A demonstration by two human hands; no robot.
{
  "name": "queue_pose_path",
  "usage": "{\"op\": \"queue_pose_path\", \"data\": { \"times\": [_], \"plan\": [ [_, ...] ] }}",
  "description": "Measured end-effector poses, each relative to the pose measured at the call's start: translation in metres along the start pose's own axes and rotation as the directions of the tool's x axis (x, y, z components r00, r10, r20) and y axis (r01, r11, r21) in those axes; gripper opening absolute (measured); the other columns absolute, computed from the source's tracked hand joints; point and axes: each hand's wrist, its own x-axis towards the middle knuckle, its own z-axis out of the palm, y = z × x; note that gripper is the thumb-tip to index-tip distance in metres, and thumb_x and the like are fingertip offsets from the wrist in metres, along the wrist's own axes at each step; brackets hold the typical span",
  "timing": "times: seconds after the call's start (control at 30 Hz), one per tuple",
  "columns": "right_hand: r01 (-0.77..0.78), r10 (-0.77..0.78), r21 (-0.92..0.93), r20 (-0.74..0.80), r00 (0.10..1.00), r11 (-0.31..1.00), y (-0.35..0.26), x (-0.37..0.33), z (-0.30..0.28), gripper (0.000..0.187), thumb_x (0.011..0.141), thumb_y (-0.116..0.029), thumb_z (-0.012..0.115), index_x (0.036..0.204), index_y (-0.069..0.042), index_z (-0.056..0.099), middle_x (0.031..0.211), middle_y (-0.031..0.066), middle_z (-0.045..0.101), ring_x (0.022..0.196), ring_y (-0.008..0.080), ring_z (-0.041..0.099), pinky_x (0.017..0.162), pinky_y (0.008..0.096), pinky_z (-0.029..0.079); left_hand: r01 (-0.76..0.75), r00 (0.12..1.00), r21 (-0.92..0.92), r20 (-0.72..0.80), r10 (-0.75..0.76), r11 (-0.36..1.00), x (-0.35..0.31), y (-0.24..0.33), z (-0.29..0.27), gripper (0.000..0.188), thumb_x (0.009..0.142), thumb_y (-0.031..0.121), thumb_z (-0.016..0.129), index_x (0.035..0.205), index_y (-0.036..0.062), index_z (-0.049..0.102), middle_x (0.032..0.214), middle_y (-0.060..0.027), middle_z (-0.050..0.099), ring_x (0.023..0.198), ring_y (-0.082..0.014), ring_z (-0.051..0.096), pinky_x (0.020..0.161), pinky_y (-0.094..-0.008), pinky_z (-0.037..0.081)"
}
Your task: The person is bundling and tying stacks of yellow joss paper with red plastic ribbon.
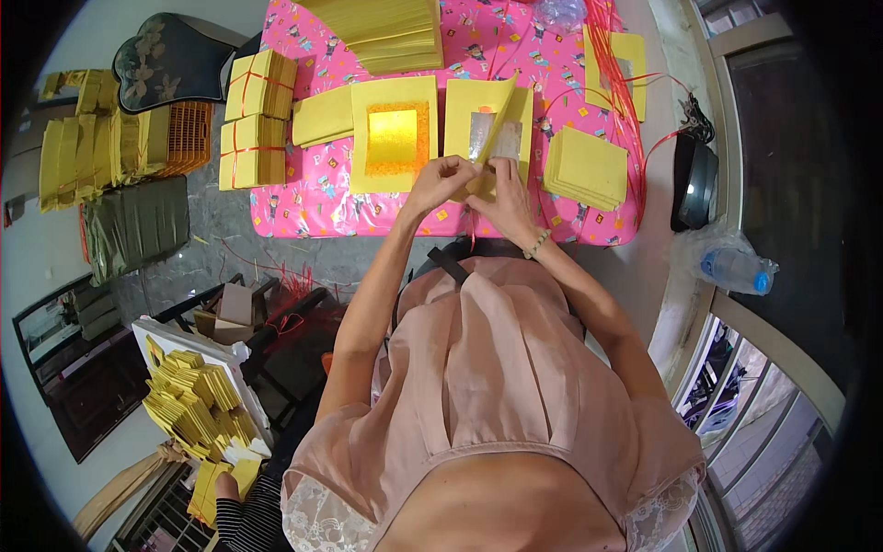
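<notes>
My left hand and my right hand meet near the front edge of the table. Between their fingertips both pinch the lower end of a yellow paper sheet, which stands up in a narrow bend. Beneath it lies more yellow paper with a silver patch, partly covered by my fingers. Left of that, a yellow sheet carries a shiny gold square with an orange border. To the right of my right hand sits a stack of plain yellow sheets. A beaded bracelet circles my right wrist.
A pink patterned cloth covers the table. Tied yellow bundles stand at its left, a tall paper stack at the back. Red strings hang at right, near a plastic bottle. Another person's hand touches yellow paper at lower left.
</notes>
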Motion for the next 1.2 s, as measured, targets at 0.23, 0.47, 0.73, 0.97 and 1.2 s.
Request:
{"op": "queue_pose_path", "data": {
  "times": [0.23, 0.47, 0.73, 0.97, 1.2],
  "plan": [
    [0.091, -0.092, 0.086, 0.001, 0.996, 0.992, 0.019, -0.003, -0.001, 0.065, 0.076, -0.026, 0.081, 0.122, 0.000, 0.042, 0.115, 0.0186, 0.052, 0.109, 0.0345, 0.057, 0.089, 0.0424, 0.048, 0.026, 0.996, -0.107, -0.079, -0.034, 0.994, 0.002, -0.013, -0.001, 0.027, 0.092, 0.029, 0.068, 0.080, 0.0050, 0.068, 0.072, 0.0050, 0.061, 0.068, -0.0047, 0.054, 0.063, -0.0214, 0.042],
    [0.081, -0.092, 0.219, 0.038, 0.995, 0.972, 0.032, -0.010, -0.005, 0.054, 0.081, -0.025, 0.076, 0.119, 0.000, 0.046, 0.117, 0.0188, 0.053, 0.107, 0.0346, 0.058, 0.086, 0.0434, 0.049, 0.028, 0.992, -0.215, -0.115, -0.053, 0.976, 0.006, -0.022, 0.001, 0.027, 0.090, 0.028, 0.069, 0.079, 0.0033, 0.069, 0.070, 0.0022, 0.062, 0.062, -0.0041, 0.051, 0.057, -0.0209, 0.041],
    [-0.169, 0.146, 0.250, 0.105, 0.984, 0.953, 0.038, -0.029, -0.021, 0.024, 0.090, -0.018, 0.065, 0.100, 0.003, 0.058, 0.092, 0.0173, 0.062, 0.087, 0.0300, 0.066, 0.074, 0.0398, 0.052, 0.002, 0.984, -0.165, -0.178, -0.032, 0.986, 0.009, -0.028, 0.003, 0.029, 0.093, 0.031, 0.064, 0.083, 0.0039, 0.063, 0.075, 0.0011, 0.061, 0.068, -0.0058, 0.052, 0.062, -0.0225, 0.042],
    [-0.164, 0.180, 0.101, -0.179, 0.967, 0.981, 0.046, -0.035, -0.029, 0.031, 0.086, -0.015, 0.068, 0.109, -0.001, 0.053, 0.095, 0.0160, 0.056, 0.076, 0.0266, 0.062, 0.067, 0.0382, 0.051, 0.033, 0.981, -0.116, -0.187, -0.054, 0.993, 0.008, -0.024, 0.005, 0.030, 0.094, 0.031, 0.064, 0.082, 0.0038, 0.062, 0.074, 0.0008, 0.060, 0.067, -0.0063, 0.052, 0.062, -0.0233, 0.043],
    [0.247, -0.273, -0.159, -0.172, 0.946, 0.956, 0.022, 0.007, -0.041, 0.048, 0.080, -0.004, 0.066, 0.125, -0.008, 0.050, 0.118, 0.0142, 0.051, 0.104, 0.0326, 0.056, 0.074, 0.0425, 0.051, 0.052, 0.989, -0.075, -0.134, -0.062, 0.996, 0.012, -0.019, 0.008, 0.030, 0.093, 0.031, 0.065, 0.085, 0.0024, 0.065, 0.077, -0.0006, 0.063, 0.070, -0.0066, 0.054, 0.064, -0.0237, 0.044]
  ]
}}
